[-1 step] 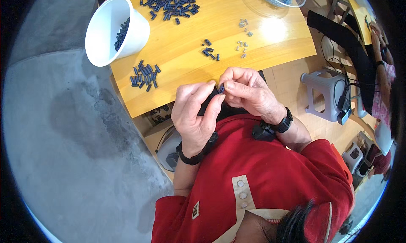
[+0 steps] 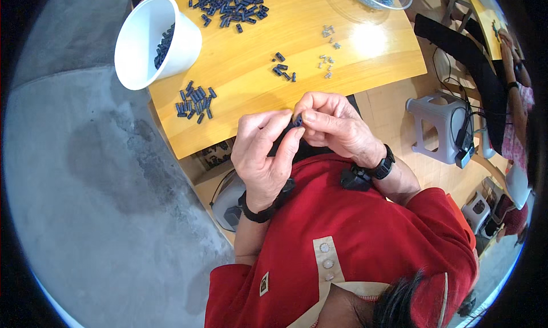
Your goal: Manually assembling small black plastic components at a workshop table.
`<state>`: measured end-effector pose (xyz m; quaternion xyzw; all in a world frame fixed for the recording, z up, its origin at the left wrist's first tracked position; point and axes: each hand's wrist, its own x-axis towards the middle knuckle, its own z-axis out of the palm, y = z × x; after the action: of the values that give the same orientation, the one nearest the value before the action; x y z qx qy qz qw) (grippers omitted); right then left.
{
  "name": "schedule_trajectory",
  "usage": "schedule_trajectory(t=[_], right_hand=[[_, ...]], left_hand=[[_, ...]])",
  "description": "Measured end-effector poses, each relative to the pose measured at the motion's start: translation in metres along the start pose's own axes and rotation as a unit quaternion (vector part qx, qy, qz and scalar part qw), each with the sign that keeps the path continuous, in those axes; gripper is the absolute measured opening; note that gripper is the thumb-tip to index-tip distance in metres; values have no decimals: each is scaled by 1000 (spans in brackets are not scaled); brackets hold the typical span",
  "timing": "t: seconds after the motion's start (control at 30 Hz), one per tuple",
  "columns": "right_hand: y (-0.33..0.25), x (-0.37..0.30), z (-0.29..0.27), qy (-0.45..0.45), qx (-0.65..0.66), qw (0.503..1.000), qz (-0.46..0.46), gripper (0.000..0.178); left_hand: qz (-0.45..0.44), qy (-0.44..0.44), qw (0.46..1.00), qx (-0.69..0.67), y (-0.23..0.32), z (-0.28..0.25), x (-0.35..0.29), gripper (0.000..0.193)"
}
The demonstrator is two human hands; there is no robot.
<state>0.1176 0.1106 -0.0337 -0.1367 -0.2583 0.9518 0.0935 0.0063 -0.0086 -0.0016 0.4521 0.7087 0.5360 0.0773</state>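
Note:
Both my hands meet just off the front edge of the table, over my lap. Between their fingertips is a small dark plastic part [image 2: 298,121], with a hole or recess showing in its end; the fingers cover most of it. My left hand [image 2: 261,148] pinches it from the left with thumb and fingers. From the right, the thumb and forefinger of my right hand [image 2: 334,122] grip the same part. On the tabletop just beyond lie several similar dark parts [image 2: 281,71], with several tiny clear or metallic pieces [image 2: 327,59] to their right.
A white tub [image 2: 188,45] with dark parts inside leans at the table's left edge. One small heap of dark parts [image 2: 197,101] lies near the front; a bigger heap [image 2: 231,3] is farther back. A clear bowl [image 2: 402,0] stands far right. Beside the table is a grey stool [image 2: 425,122].
The dark part between my fingertips has turned slightly. My hands have barely shifted.

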Motion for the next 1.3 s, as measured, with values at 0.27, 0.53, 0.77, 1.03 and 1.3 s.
schedule_trajectory(t=[0.27,0.53,0.77,1.03,1.3], right_hand=[[-2,-1,4,19,-61,998,-20,16],[7,-3,6,139,-319,929,-121,17],[10,-2,-3,162,-267,943,-114,16],[-39,-3,-45,249,-637,666,-298,6],[-53,6,-65,164,-775,535,-295,6]], left_hand=[[31,-3,999,28,-7,4,-2,19],[92,-71,977,176,-13,3,-2,19],[59,-13,990,126,-14,15,-7,18],[15,13,998,66,-19,12,-6,14],[10,-7,998,58,-20,13,-4,13]])
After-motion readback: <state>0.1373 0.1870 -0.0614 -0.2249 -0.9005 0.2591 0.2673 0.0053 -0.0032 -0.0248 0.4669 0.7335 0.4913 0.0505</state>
